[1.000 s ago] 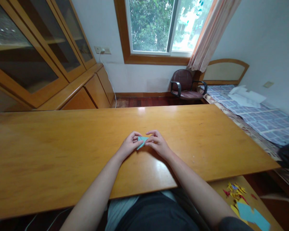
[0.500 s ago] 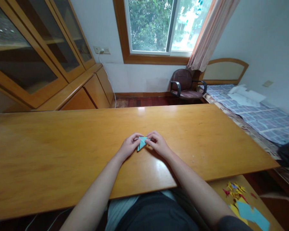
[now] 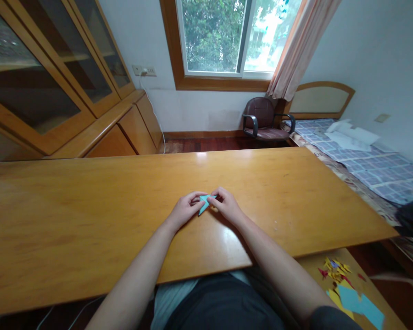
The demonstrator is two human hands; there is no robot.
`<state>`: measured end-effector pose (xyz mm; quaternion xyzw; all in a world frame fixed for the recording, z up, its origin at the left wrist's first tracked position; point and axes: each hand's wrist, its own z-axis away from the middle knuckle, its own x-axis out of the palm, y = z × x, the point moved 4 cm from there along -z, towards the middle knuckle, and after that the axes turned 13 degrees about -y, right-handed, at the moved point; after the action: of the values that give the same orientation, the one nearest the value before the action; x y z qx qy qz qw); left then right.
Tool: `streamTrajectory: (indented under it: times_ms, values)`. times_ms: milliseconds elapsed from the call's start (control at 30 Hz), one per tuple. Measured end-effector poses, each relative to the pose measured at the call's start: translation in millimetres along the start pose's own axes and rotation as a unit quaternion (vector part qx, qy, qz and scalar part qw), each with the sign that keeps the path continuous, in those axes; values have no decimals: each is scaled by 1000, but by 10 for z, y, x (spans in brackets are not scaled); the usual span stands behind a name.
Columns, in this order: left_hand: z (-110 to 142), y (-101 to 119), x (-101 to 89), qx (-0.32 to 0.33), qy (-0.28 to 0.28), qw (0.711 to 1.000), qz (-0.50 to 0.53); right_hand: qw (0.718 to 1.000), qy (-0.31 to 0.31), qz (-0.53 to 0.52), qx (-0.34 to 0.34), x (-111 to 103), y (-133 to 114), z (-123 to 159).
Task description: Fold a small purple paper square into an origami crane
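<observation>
Between my two hands, just above the wooden table (image 3: 99, 215), is a small folded piece of light blue paper (image 3: 203, 205) with pointed corners. My left hand (image 3: 188, 206) pinches its left side, the thumb lying over the front. On the right edge, the thumb and fingers of my right hand (image 3: 224, 201) close on an upper corner. One narrow tip of the paper points down toward me. Fingers cover parts of both sides, so the folds behind them are hidden.
Lower right, a lower surface (image 3: 309, 266) holds a pile of small yellow and red folded paper pieces (image 3: 336, 269) and light blue paper sheets (image 3: 349, 299). Beyond the table stand a brown armchair (image 3: 261, 114) and a bed (image 3: 368, 160). A glass-door cabinet (image 3: 86, 110) lines the left.
My right fingers, spread apart a second ago, have closed on the paper's right corner. The left thumb has slid further over the paper, which now shows a narrower shape.
</observation>
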<state>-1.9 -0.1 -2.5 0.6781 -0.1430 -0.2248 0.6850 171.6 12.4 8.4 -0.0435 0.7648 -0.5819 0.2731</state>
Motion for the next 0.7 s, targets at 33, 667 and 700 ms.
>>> streamTrajectory:
  times_ms: [33,667,700]
  values:
    - [-1,-1,4,-4,-1,1000,0,1000,0,-1,1,2,2,1]
    - [1,20,-32,-5,23,999,-33,997,13,-78,24,39,54,4]
    - [-1,25,-35,-7,26,999,-27,995,11,-95,22,44,62,2]
